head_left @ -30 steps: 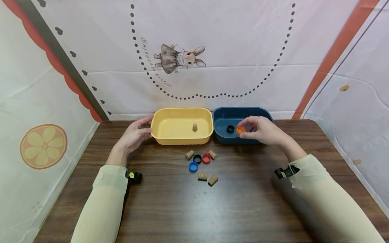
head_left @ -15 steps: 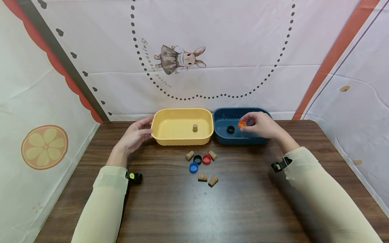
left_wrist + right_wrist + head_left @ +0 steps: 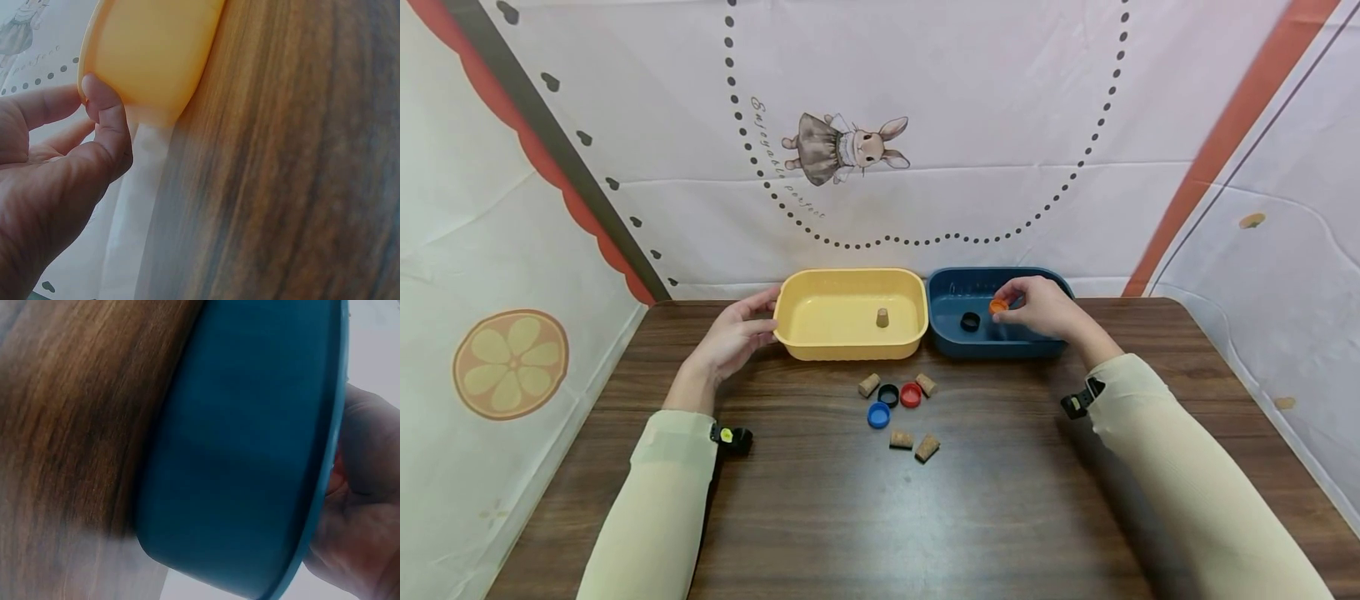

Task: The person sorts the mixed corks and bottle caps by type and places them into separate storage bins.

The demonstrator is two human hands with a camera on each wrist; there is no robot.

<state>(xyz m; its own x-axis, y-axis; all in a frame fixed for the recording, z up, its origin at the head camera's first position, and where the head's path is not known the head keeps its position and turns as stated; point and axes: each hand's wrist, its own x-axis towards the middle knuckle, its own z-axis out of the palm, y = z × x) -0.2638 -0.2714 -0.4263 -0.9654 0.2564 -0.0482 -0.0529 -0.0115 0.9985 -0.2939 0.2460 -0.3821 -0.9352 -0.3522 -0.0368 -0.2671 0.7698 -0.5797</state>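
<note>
My left hand [image 3: 730,337] pinches the left end of a yellow plastic basin [image 3: 850,352], its thumb and fingers at the rim in the left wrist view. One cork [image 3: 882,317] stands upright inside that basin. Over the dark blue basin [image 3: 1000,346] my right hand [image 3: 1045,310] pinches an orange bottle cap [image 3: 997,307] between thumb and fingers. A black bottle cap [image 3: 970,321] lies on the blue basin's floor, left of this hand. The right wrist view shows the blue basin's outer wall [image 3: 237,437], with most of the right hand's fingers hidden behind its rim.
In front of the basins a blue cap [image 3: 878,415], a black ring-like cap [image 3: 888,395] and a red cap [image 3: 911,394] lie on the wooden table [image 3: 820,517]. Several corks [image 3: 927,448] lie around them. A printed cloth [image 3: 1000,100] rises behind the basins.
My right hand has moved slightly away from me inside the blue basin, the orange cap still pinched, and its forearm has swung left. The left hand keeps its place on the yellow basin.
</note>
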